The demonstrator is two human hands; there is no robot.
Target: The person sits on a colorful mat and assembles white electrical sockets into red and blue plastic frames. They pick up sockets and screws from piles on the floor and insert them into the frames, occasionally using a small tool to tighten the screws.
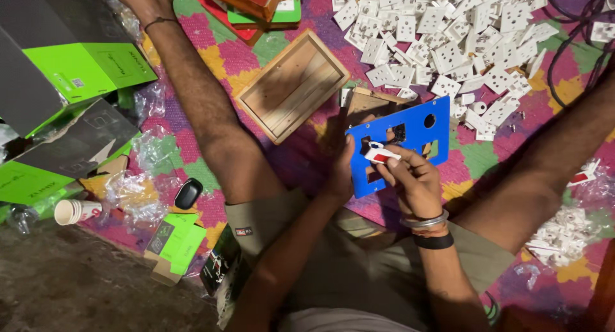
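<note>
blue panel (410,146) (cutouts), white switch (379,154), hands

Light falls strongest from above on the upper right, where the heap of white plastic socket plates (448,43) is so bright that its detail nearly washes out. The flat blue plastic panel with cut-outs (410,149) is vividly lit and sharp. Brightness fades toward the lower left, where the bare grey floor (83,287) is dim and murky. Crumpled clear plastic wrappers (138,191) catch small glints. The bottom edge is dark and soft, with mild wide-angle stretching at the corners.
</note>
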